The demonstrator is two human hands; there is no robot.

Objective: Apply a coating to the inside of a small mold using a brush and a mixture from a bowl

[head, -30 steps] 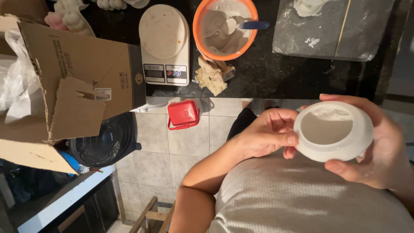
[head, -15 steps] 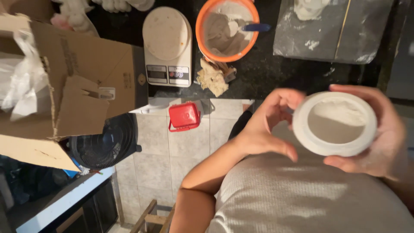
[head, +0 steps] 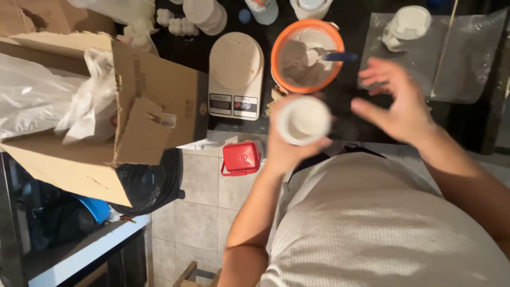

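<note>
White round cup [head: 304,120] sits in the left hand [head: 289,146], fingers wrapped round its wall, held in the air just off the front edge of the dark worktop [head: 345,114] below the orange bowl [head: 307,56]. Looks light, rigid and probably chippy, so hold it by the sides. Mouth and short axis face the camera; right hand [head: 398,103] hovers beside it, fingers spread, empty.

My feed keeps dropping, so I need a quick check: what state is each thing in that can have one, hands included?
Left hand: closed around the round white cup, held up.
Round white cup: upright, mouth open, inside looks pale.
Right hand: open, fingers spread, holding nothing.
Orange plastic bowl: on the dark counter, holds grey-white mix, blue-handled tool resting in it.
White kitchen scale: platform bare.
Brown cardboard box: flaps open, clear plastic bag inside.
</note>
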